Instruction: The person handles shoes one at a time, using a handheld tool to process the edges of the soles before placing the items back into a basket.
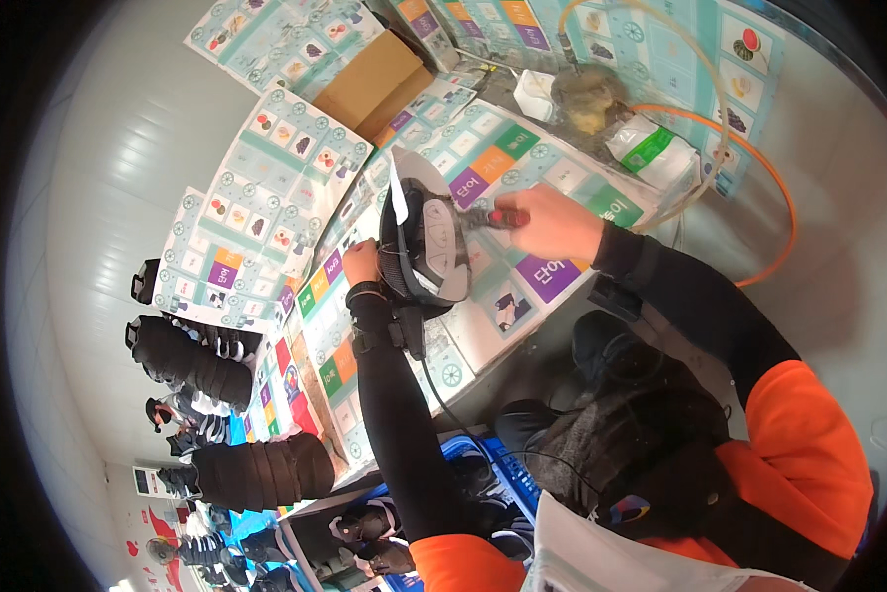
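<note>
My left hand [361,264] is closed on the left edge of a black and grey cap [453,281], which is tilted with its inside toward me. A pale panel with drawn lines shows inside it, and a white paper piece [399,193] stands up at its far left edge. To the right, my right hand [559,227] grips a short tool with a red handle [507,218]. The tool's greyish end points at the cap's right side; its exact shape is blurred, and I cannot tell whether it touches.
Patterned sheets [266,187] cover the worktop and upright boards. Stacks of black caps [261,472] stand at left. A stained brownish container [589,99], a white-and-green packet [653,150] and an orange hose [774,178] lie far right. A blue basket [512,479] sits below.
</note>
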Available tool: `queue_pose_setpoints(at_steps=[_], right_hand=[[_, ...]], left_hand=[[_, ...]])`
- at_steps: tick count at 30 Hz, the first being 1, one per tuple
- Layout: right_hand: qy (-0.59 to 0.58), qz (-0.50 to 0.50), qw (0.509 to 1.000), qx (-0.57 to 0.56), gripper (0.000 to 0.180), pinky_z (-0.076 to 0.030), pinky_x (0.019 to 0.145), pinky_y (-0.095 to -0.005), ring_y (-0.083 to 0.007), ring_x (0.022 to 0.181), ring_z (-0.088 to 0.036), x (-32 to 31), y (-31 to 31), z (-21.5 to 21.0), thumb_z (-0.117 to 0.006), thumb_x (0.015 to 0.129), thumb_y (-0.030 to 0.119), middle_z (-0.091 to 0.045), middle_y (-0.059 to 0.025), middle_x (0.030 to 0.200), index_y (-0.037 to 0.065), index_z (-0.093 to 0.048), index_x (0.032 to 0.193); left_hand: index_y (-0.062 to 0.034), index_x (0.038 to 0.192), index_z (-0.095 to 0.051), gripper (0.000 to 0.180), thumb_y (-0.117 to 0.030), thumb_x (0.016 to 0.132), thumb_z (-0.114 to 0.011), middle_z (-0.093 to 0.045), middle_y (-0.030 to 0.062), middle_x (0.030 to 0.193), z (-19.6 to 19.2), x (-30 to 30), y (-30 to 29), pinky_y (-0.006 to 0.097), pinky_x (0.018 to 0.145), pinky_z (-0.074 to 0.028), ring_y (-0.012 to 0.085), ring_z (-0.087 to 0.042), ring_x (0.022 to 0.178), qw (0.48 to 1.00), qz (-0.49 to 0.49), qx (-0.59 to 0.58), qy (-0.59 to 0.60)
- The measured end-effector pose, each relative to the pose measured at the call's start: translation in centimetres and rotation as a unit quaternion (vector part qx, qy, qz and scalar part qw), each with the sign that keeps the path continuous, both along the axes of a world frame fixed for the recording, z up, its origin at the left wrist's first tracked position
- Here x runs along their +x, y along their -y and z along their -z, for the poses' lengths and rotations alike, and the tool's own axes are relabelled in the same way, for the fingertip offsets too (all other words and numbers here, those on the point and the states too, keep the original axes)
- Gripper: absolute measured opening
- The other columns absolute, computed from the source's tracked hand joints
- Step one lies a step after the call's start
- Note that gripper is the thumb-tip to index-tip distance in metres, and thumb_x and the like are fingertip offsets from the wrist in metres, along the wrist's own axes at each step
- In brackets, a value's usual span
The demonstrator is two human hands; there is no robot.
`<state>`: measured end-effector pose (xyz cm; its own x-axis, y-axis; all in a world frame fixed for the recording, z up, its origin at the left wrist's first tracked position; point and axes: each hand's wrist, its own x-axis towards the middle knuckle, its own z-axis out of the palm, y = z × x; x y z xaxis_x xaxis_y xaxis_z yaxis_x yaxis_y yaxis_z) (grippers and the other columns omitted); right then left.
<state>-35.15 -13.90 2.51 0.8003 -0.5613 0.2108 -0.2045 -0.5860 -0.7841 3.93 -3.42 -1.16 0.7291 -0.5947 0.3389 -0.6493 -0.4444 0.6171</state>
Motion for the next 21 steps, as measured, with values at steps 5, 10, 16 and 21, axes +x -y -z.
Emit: queue_pose_setpoints(at_steps=[5, 10, 16, 21], right_hand=[[-0.025, -0.07, 0.997, 0.033, 0.034, -0.053, 0.078, -0.0522, -0.0461, 0.091, -0.068, 0.0, -0.6, -0.9, -0.056, 0.081, 0.011, -0.071, -0.0263, 0.091, 0.005, -0.075, 0.108], [0.032, -0.009, 0.999, 0.032, 0.037, -0.053, 0.077, -0.0514, -0.0448, 0.087, -0.069, 0.2, -1.0, 0.3, -0.056, 0.079, 0.011, -0.07, -0.0265, 0.086, 0.006, -0.076, 0.109], [0.029, -0.036, 0.998, 0.05, 0.03, -0.053, 0.074, -0.0487, -0.0446, 0.083, -0.068, 0.1, -1.8, 0.4, -0.058, 0.079, 0.009, -0.069, -0.0257, 0.083, 0.004, -0.073, 0.104], [-0.017, -0.076, 0.993, 0.087, 0.028, -0.052, 0.074, -0.0456, -0.0433, 0.083, -0.067, 0.2, -1.9, 0.8, -0.061, 0.078, 0.009, -0.07, -0.0232, 0.085, 0.003, -0.072, 0.103]], left_hand=[[0.0062, 0.099, -0.078, 0.042, -0.033, 0.083, -0.072, -0.077, 0.0246, 0.092, -0.5, 0.5, -0.6, 0.04, 0.084, -0.056, 0.0349, -0.075, 0.09, 1.0, -0.022, 0.003, 0.009], [0.0061, 0.099, -0.076, 0.035, -0.027, 0.086, -0.076, -0.078, 0.0208, 0.096, -0.5, -1.1, -0.3, 0.04, 0.086, -0.056, 0.0322, -0.075, 0.09, 0.999, -0.026, -0.035, -0.021], [0.0063, 0.108, -0.073, 0.038, -0.027, 0.089, -0.075, -0.076, 0.0211, 0.103, -0.3, -1.6, -1.0, 0.04, 0.086, -0.055, 0.0323, -0.072, 0.092, 0.997, -0.027, -0.06, -0.032], [0.0049, 0.111, -0.07, 0.038, -0.028, 0.091, -0.075, -0.073, 0.0195, 0.103, -0.8, -1.8, -2.2, 0.04, 0.086, -0.054, 0.0305, -0.069, 0.091, 0.998, -0.015, -0.064, 0.023]])
